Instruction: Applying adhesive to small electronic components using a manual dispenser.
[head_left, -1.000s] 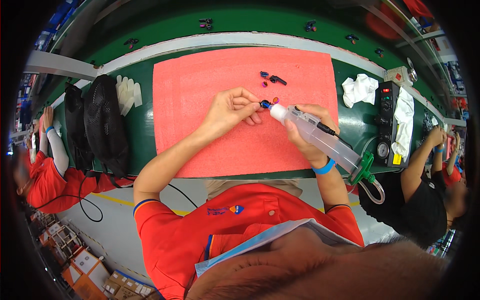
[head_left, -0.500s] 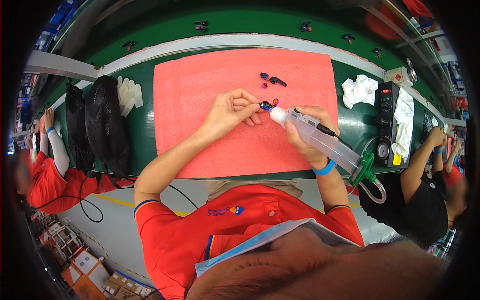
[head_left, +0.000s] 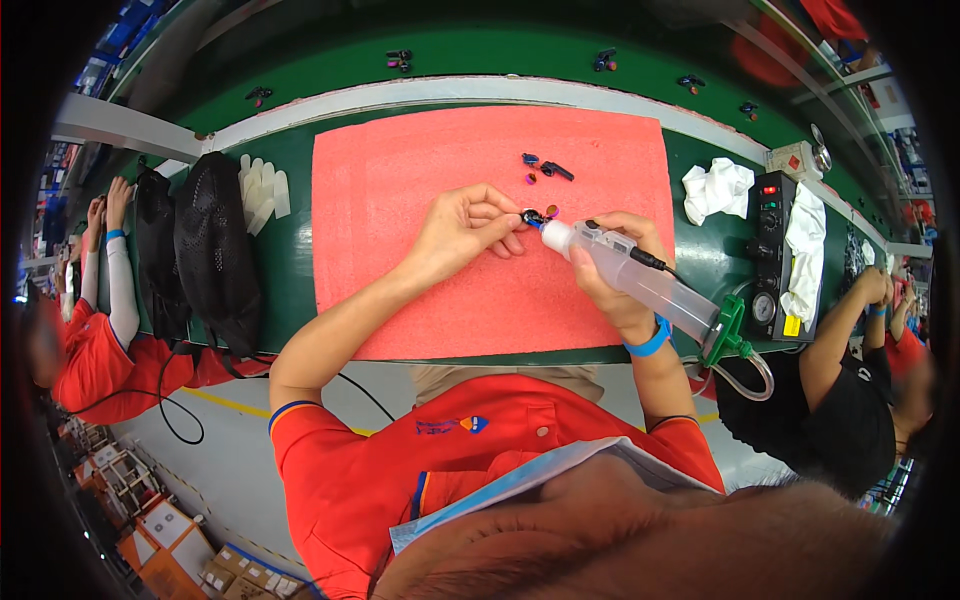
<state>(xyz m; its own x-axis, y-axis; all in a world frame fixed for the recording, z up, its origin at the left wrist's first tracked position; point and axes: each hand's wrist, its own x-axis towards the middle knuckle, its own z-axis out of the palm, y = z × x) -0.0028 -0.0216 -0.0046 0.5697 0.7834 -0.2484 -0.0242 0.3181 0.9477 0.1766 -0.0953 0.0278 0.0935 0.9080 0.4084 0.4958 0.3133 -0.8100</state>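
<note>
Between the thumb and fingers of my left hand (head_left: 474,229) is a small dark round part (head_left: 532,217); its kind is too small to tell. My right hand (head_left: 618,268) is wrapped round a clear dispensing syringe (head_left: 655,292) with a white front end and a green cap joined to an air tube. The syringe's blue tip (head_left: 537,224) meets or nearly meets the dark part. A small purple-and-gold round piece (head_left: 551,211) shows just beyond the tip. Farther off on the pink foam mat (head_left: 400,160) lie a small black elongated part (head_left: 557,171) and a purple round piece (head_left: 531,179).
Black mesh bags (head_left: 215,250) and pale finger cots (head_left: 262,190) lie left of the mat. Right of it are crumpled white cloth (head_left: 718,190) and a black dispenser controller (head_left: 770,235) with a gauge. Similar small parts (head_left: 400,60) stand along the green strip behind. Co-workers sit on both sides.
The whole view has shifted slightly. My hands, the dark part and the syringe keep nearly the same places relative to the mat. At far left, the co-worker's hands have moved.
</note>
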